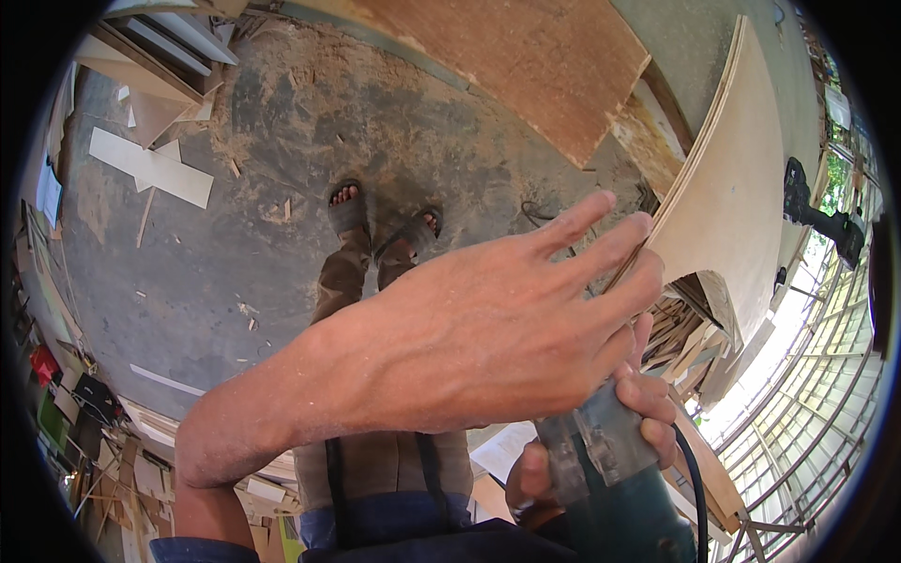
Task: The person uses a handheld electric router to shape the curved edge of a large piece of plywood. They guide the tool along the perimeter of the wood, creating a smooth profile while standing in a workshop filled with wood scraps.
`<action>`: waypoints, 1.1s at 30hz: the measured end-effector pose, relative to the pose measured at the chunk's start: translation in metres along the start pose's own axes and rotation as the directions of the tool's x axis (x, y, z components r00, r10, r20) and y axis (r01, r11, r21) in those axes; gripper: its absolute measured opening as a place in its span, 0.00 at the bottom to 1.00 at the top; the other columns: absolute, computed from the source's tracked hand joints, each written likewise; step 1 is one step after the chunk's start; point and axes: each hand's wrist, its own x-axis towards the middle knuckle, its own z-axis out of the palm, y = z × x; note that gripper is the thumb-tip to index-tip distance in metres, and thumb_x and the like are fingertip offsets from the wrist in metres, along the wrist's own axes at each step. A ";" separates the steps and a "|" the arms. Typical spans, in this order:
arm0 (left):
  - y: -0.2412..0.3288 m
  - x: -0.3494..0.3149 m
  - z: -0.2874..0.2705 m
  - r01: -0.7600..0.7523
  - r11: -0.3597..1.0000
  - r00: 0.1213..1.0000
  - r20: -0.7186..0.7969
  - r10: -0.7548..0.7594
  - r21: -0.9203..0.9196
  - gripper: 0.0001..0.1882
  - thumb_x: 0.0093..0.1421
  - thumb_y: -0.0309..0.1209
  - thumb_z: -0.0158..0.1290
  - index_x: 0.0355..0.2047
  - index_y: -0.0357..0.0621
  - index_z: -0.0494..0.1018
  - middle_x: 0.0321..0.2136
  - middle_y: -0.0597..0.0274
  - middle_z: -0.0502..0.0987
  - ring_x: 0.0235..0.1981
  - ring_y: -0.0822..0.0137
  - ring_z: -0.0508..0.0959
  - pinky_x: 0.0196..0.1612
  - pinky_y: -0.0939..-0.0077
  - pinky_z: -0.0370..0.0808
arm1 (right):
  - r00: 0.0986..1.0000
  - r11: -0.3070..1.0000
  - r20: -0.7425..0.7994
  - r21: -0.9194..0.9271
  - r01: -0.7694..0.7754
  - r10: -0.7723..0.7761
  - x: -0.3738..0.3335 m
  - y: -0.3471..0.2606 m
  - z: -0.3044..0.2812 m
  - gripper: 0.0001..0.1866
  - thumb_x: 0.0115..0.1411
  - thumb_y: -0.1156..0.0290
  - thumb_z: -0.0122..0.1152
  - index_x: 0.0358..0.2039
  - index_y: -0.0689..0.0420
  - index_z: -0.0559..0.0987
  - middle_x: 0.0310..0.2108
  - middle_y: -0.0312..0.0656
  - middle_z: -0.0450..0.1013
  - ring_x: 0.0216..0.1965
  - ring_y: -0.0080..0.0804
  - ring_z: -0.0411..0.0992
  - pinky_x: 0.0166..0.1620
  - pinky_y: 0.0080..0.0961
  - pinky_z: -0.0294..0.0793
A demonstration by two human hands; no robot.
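My left hand (pixel 507 319) reaches across the middle from the lower left, palm down. Its fingers are stretched out and spread, and the tips come up to the edge of a pale plywood sheet (pixel 741 169) on the right. Whether they press on that edge I cannot tell. Below it, my right hand (pixel 648 413) is wrapped round a teal corded power tool (pixel 619 511) with a clear grey plastic part at its upper end. The left hand covers the tool's working end. A black cord (pixel 694 479) runs down along the tool's right side.
A black cordless drill (pixel 831 216) lies at the far right on the work surface. Brown boards (pixel 526 66) lean at the top. Wood offcuts (pixel 690 333) are heaped under the plywood. White strips (pixel 155 164) and sawdust lie on the grey floor (pixel 188 281) near my sandalled feet.
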 end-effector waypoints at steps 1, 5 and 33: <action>0.000 0.001 -0.001 0.000 1.000 1.000 0.004 0.000 0.000 0.18 0.62 0.31 0.59 0.47 0.28 0.81 0.53 0.42 0.77 0.64 0.41 0.73 0.71 0.42 0.68 | 1.000 1.000 0.014 0.020 0.022 -0.023 0.000 0.002 0.000 0.50 0.50 0.55 0.79 0.65 0.44 0.54 0.54 0.38 0.62 0.58 0.43 0.66 0.76 0.74 0.47; 0.000 0.001 0.002 0.005 0.999 1.000 -0.016 -0.005 0.036 0.18 0.61 0.31 0.59 0.46 0.28 0.81 0.53 0.43 0.77 0.64 0.42 0.73 0.72 0.44 0.68 | 0.993 0.994 0.075 0.072 0.086 -0.091 0.002 0.004 0.001 0.47 0.58 0.60 0.71 0.69 0.53 0.51 0.59 0.46 0.58 0.68 0.57 0.60 0.77 0.61 0.47; 0.001 -0.001 0.008 0.007 0.999 1.000 -0.014 -0.007 0.036 0.22 0.55 0.32 0.63 0.48 0.31 0.82 0.53 0.44 0.76 0.65 0.43 0.73 0.72 0.44 0.66 | 0.997 0.994 0.077 0.106 0.009 -0.017 0.003 -0.002 -0.006 0.47 0.56 0.58 0.75 0.68 0.49 0.55 0.59 0.44 0.61 0.65 0.52 0.63 0.72 0.59 0.58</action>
